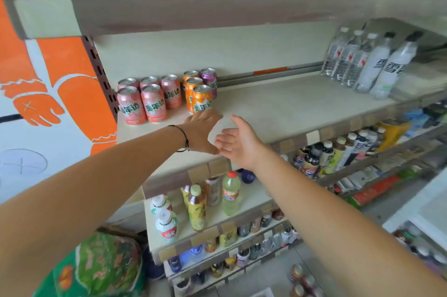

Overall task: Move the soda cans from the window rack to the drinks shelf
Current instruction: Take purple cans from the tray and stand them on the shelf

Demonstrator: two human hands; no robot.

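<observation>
Nearest, both forearms reach up toward the drinks shelf [278, 113]. The right hand [238, 143] hangs just off the shelf's front edge with fingers loose and spread, holding nothing. The left hand [202, 129], a dark cord at its wrist, lies flat with straight fingers at the foot of the front orange can [202, 98]; it grips nothing, and whether the fingertips touch the can is hard to tell.

The step in hand looks like setting that can into line. To do it well, I judge, nudge it low at the base so that it stays upright, and keep it square behind the shelf's front edge, close beside the pink cans [145, 100] at the left end. Two more orange cans and a purple can [209, 77] stand behind it, toward the back edge.

The shelf is pale board, mostly bare along its middle; water bottles [348, 57] and white bottles [387, 67] stand at its right end. Lower shelves carry tea and juice bottles [197, 207]. An orange and white wall panel [55, 67] is at the left.
</observation>
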